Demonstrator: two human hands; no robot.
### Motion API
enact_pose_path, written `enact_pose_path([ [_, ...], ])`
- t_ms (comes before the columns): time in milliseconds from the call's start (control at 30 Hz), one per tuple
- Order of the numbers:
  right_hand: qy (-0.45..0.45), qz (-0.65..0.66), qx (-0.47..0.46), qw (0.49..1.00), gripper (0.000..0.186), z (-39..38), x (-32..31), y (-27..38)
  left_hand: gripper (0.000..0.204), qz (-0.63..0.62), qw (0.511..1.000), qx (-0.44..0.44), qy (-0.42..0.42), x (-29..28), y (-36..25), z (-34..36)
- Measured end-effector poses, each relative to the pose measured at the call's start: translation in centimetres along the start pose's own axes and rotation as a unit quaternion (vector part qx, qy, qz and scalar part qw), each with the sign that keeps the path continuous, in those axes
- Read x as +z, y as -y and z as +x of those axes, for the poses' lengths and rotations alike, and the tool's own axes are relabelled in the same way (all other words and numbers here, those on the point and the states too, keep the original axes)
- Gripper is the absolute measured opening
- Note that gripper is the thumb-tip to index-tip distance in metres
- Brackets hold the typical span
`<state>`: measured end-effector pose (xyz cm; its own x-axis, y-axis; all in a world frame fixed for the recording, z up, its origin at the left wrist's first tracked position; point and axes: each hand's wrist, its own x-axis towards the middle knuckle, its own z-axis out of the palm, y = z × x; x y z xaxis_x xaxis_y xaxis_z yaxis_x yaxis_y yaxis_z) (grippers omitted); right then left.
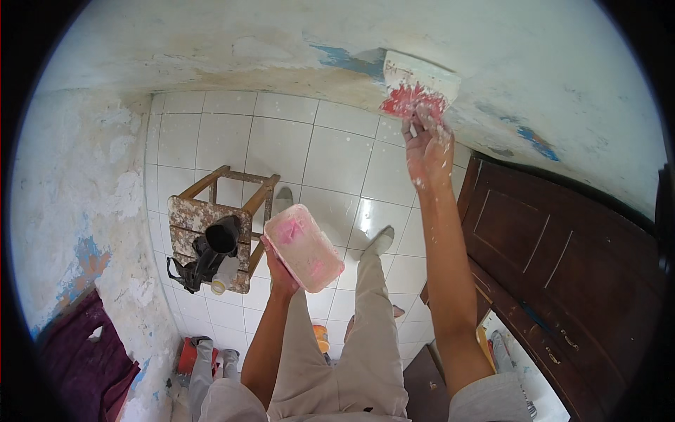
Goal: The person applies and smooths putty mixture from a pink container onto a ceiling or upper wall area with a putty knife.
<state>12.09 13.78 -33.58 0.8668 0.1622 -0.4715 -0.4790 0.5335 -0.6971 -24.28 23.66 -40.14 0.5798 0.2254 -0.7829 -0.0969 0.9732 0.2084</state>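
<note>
- A square, slatted wooden stool splashed with pale paint (184,219) stands left of both hands, a jumble of black straps and parts (204,260) on its seat.
- The left hand (283,274) is clamped on the near-left edge of a rectangular, whitish plastic tub smeared pink (304,247); fingers beneath it are hidden. The tub's long axis slants from upper left to lower right.
- A wide, flat, white scraper smeared red (420,86) lies at the patchy pale wall (260,53), straight beyond the right fingertips, its long edge running sideways, dipping rightward.
- The right hand (431,151), much nearer the scraper than the left, pinches its near edge, fingers closed on it.
</note>
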Motion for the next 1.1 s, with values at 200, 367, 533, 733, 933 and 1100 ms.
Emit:
enact_pose_path([
  [200,-0.051,-0.044,0.132,0.989,0.012,2.3,-5.4,-8.2,0.074,0.005,1.000,0.009,0.018,0.8,0.6,-0.3],
  [367,-0.119,0.012,0.157,0.980,0.015,8.4,-9.6,-13.0,0.073,0.006,1.000,0.009,-0.012,-0.2,-0.2,0.0],
  [533,-0.124,0.019,0.105,0.987,0.024,10.9,-8.4,-11.3,0.074,0.008,0.999,0.000,-0.035,-2.0,-1.6,0.2],
  [733,-0.121,0.015,0.101,0.987,0.029,9.4,-4.8,-7.3,0.077,0.031,0.999,0.011,0.016,-2.0,-2.4,-0.1],
  [933,-0.119,0.023,0.098,0.988,0.030,7.6,-2.7,-5.3,0.077,0.017,1.000,0.000,-0.011,-0.8,-1.6,-0.6],
  [1100,-0.098,0.027,0.091,0.991,0.032,6.3,-1.0,-4.1,0.075,0.034,0.999,0.017,-0.009,-0.3,-0.8,-0.5],
])
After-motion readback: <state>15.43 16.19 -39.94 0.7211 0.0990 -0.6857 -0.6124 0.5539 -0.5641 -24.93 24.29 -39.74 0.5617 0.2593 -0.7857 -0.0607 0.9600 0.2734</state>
